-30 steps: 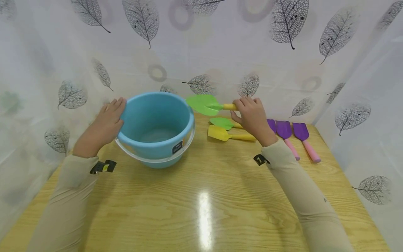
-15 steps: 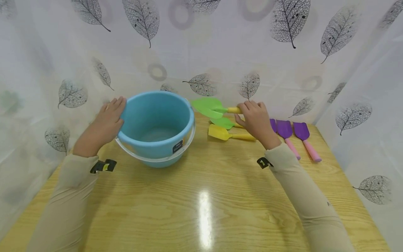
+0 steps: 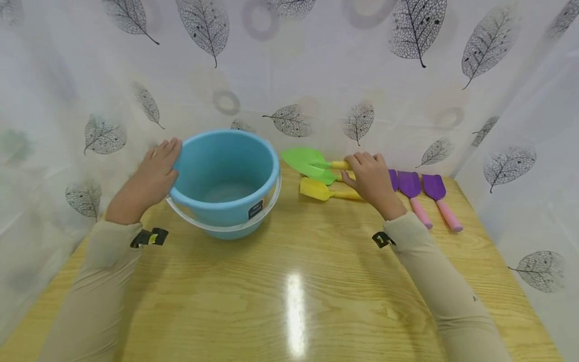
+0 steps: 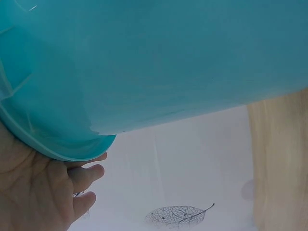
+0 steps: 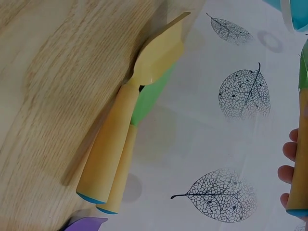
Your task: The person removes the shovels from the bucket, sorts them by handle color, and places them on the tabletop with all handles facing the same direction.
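Note:
A light blue bucket with a white handle stands at the left of the table. My left hand rests on its left rim with extended fingers; in the left wrist view the palm lies against the rim. My right hand holds a green shovel by its yellow handle, blade pointing left toward the bucket. That raised handle shows at the right edge of the right wrist view, fingers around it. Below it lie another green shovel and a yellow shovel.
Several purple shovels with pink handles lie at the right of the wooden table; one is partly hidden by my right hand. A white curtain with leaf prints hangs behind and along both sides.
My right hand has moved right and downward with the green shovel, bringing its blade away from the bucket rim and over the other green shovel. My left hand stays on the bucket.

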A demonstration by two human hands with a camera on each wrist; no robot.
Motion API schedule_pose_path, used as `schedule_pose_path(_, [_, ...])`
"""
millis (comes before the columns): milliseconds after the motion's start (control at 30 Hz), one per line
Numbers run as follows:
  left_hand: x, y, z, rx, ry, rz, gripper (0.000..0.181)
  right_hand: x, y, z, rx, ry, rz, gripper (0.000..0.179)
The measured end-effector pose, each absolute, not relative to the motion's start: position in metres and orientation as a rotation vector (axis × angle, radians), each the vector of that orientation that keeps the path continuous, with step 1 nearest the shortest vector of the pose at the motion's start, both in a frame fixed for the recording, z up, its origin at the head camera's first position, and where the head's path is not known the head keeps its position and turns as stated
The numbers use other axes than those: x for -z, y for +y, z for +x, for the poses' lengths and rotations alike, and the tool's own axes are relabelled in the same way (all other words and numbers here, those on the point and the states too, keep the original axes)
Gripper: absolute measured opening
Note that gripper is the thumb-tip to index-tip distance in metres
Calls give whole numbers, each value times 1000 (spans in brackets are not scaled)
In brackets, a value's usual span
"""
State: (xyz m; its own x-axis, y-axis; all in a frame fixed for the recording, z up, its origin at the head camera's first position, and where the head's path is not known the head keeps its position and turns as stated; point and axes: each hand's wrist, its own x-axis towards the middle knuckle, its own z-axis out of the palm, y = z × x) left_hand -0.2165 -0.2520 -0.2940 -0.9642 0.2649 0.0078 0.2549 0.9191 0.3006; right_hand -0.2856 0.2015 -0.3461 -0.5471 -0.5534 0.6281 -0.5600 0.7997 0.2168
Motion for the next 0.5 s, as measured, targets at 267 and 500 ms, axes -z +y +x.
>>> schedule_pose_path(267, [293,-252,-217,-470,3044,412,59,353,206,-283,-17,-2275,808,25])
schedule_pose_path(500, [295,-254,-218,-457,3043,419,58,359,210,-281,-13,-2298,807,26])
